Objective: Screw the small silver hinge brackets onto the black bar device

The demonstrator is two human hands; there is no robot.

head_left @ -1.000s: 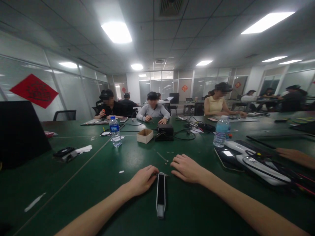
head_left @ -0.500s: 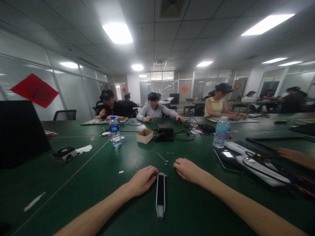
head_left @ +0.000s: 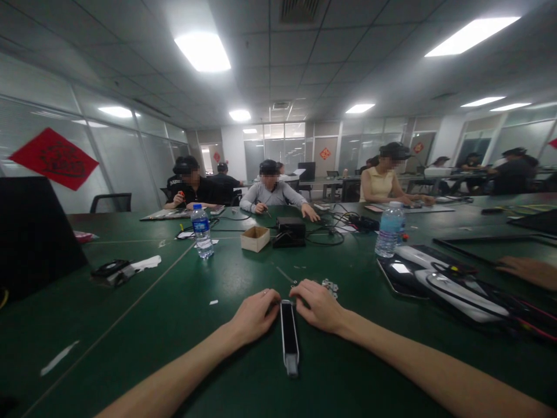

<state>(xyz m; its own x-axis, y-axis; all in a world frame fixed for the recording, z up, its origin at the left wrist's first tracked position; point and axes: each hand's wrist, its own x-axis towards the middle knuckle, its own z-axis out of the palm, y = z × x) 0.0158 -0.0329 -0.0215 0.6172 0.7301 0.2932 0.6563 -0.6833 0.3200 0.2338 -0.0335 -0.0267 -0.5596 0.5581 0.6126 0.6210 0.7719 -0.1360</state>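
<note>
A long, narrow device (head_left: 289,332) with a black face and a pale rim points away from me on the green table. My left hand (head_left: 256,314) is at the left of its far end, fingers curled and pressed together; whether they grip the device or a small part is hidden. My right hand (head_left: 321,306) is closed on the other side, with bent fingertips near the same end; anything in them is too small to make out. Behind its knuckles lie several small metal pieces (head_left: 331,288). A thin strip (head_left: 286,274) lies beyond the hands.
An open cardboard box (head_left: 255,239) and a black box-shaped unit (head_left: 289,232) with cables stand ahead. Water bottles (head_left: 202,232) (head_left: 389,230) flank them. At right, white tools (head_left: 463,293) lie on a tablet, near another person's hand (head_left: 528,271). Co-workers sit opposite.
My right hand has moved left to the device's far end, uncovering the small metal pieces. The device has turned slightly, its near end shifting right. My left hand stays beside it.
</note>
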